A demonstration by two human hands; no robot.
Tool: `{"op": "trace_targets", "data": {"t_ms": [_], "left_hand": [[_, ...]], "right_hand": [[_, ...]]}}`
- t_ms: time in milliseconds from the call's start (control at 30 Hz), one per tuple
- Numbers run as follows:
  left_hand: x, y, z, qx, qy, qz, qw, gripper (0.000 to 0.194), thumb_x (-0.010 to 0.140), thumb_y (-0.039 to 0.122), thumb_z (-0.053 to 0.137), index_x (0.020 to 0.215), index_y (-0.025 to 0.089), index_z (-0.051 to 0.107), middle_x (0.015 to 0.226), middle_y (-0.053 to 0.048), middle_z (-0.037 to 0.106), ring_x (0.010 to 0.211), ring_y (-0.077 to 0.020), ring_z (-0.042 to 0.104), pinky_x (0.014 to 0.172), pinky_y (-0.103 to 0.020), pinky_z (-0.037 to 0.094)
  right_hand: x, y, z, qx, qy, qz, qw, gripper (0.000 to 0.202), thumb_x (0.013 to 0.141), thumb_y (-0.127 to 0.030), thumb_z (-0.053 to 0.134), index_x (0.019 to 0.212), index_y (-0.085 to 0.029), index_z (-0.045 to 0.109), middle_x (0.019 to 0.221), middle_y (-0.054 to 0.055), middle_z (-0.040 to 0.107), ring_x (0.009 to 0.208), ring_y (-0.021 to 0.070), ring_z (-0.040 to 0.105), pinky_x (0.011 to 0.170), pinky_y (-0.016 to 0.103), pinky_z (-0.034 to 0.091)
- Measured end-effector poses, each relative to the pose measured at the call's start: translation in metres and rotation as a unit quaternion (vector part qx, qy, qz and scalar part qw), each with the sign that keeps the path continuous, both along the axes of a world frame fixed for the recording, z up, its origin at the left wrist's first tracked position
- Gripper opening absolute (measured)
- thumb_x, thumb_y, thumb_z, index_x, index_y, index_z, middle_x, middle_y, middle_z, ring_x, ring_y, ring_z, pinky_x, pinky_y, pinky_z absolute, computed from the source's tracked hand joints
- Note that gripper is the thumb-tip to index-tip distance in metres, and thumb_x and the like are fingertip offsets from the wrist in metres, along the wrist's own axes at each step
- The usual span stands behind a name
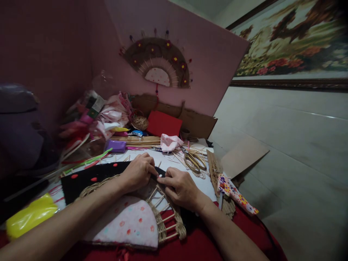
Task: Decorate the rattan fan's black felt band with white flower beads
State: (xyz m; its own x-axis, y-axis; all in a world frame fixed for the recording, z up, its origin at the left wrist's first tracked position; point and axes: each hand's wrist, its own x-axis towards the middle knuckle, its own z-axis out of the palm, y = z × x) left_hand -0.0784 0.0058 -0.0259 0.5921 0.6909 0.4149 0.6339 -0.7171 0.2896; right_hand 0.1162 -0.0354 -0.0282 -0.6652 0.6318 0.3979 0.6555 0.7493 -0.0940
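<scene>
A fan-shaped piece lies before me, with black fabric [106, 170] along its outer arc, woven twine over thin sticks [168, 226] and a white dotted fabric half-circle [133, 221] at its base. Several red dots sit on the black part, one being a red dot [94, 179]. My left hand [141, 172] rests on the upper arc, its fingers bent and pressed together; what they hold, if anything, is hidden. Just right of it, my right hand [181, 186] has its index finger extended to a small white blob [160, 176] on the black fabric, its other fingers curled.
Behind the fan lie gold-handled scissors [194, 161], a purple packet [116, 146], bundled sticks [146, 140] and a red box [164, 124]. A yellow packet [32, 215] is at left, a flowered glue gun [236, 194] at right. A finished fan [160, 61] hangs on the pink board.
</scene>
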Motion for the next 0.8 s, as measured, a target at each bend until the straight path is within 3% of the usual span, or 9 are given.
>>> {"op": "trace_targets", "data": {"t_ms": [200, 367, 800], "left_hand": [[-0.0003, -0.0021, 0.0012, 0.041, 0.007, 0.004, 0.999, 0.037, 0.069, 0.002, 0.047, 0.083, 0.025, 0.073, 0.076, -0.003, 0.064, 0.080, -0.0184, 0.046, 0.073, -0.032, 0.038], [-0.0009, -0.0008, 0.0000, 0.054, 0.000, 0.009, 0.999, 0.040, 0.069, 0.000, 0.046, 0.082, 0.025, 0.073, 0.077, -0.004, 0.064, 0.080, -0.0185, 0.047, 0.073, -0.033, 0.038], [-0.0004, -0.0031, 0.0005, 0.041, 0.001, 0.006, 0.999, 0.041, 0.068, -0.001, 0.045, 0.079, 0.026, 0.074, 0.076, -0.004, 0.064, 0.080, -0.0184, 0.046, 0.073, -0.033, 0.037]], "right_hand": [[0.0014, 0.0016, -0.0002, -0.002, 0.026, 0.005, 1.000, 0.033, 0.077, -0.015, 0.050, 0.106, -0.023, 0.064, 0.080, 0.003, 0.053, 0.071, 0.0133, 0.048, 0.063, 0.024, 0.036], [0.0027, 0.0019, 0.0024, 0.008, 0.066, -0.054, 0.996, 0.031, 0.077, -0.012, 0.048, 0.101, -0.022, 0.066, 0.077, 0.002, 0.051, 0.070, 0.0136, 0.048, 0.062, 0.024, 0.037], [0.0010, 0.0024, 0.0031, -0.007, 0.032, -0.070, 0.997, 0.029, 0.076, -0.013, 0.050, 0.099, -0.023, 0.067, 0.078, 0.003, 0.052, 0.071, 0.0138, 0.048, 0.063, 0.024, 0.037]]}}
